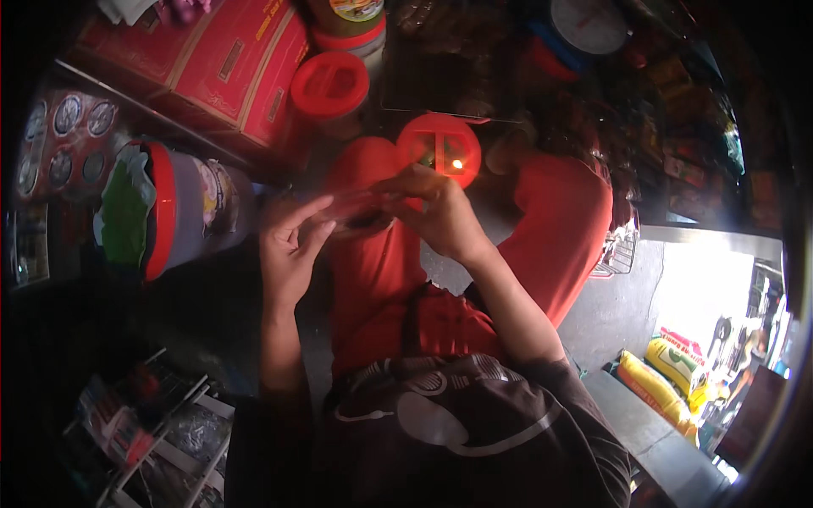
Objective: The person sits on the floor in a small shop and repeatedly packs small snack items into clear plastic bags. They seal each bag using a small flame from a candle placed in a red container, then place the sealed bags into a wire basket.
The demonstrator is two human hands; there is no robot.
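Between my two hands a thin, clear plastic packet or film point(359, 206) is stretched, somewhat blurred, with something dark at its lower edge. My left hand point(295, 244) pinches its left end between thumb and fingertips. The fingers of my right hand point(438, 209) grip its right end. Just beyond my right hand, a small bright flame point(457, 164) shows over a round red plastic lid point(438, 143). Both hands are above my knee in red trousers.
Another red-lidded jar point(330, 86) stands beyond, beside red cartons point(216, 70). A large plastic tub point(190, 203) lies at the left. A wire rack point(619, 251) is at the right, a slatted shelf point(184, 451) at the lower left, filled yellow sacks point(654, 387) farther off.
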